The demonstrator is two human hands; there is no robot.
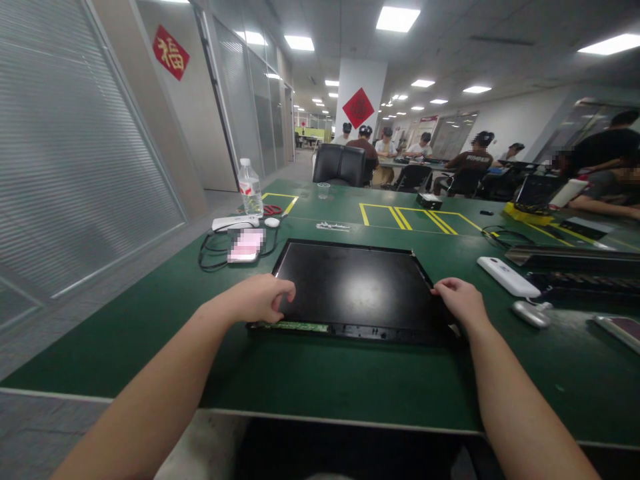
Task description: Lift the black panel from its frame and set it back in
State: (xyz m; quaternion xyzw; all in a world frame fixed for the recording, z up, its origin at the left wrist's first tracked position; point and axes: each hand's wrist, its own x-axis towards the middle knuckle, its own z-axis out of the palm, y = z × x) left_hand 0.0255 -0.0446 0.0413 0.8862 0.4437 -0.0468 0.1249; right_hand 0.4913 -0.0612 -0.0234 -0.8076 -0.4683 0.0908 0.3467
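A black flat display panel (350, 283) lies face up on the green table in front of me. A strip of green circuit board (300, 327) shows along its near edge, at the left. My left hand (263, 298) is at the panel's left edge with its fingers curled over the rim; thumb and index finger bend toward each other above the screen. At the opposite side, my right hand (460, 301) pinches the panel's right edge between thumb and fingers. The undersides of both hands are hidden, so exactly what the fingertips press on is partly out of sight.
Left on the table (145, 340) are a water bottle (250, 189), red-handled scissors (273, 210), a phone (246, 245) and cables. A plastic cup (323, 191) stands farther back. Right lie a white device (507, 277), a silver mouse-like object (531, 313) and dark strips (575, 257). Several people sit beyond.
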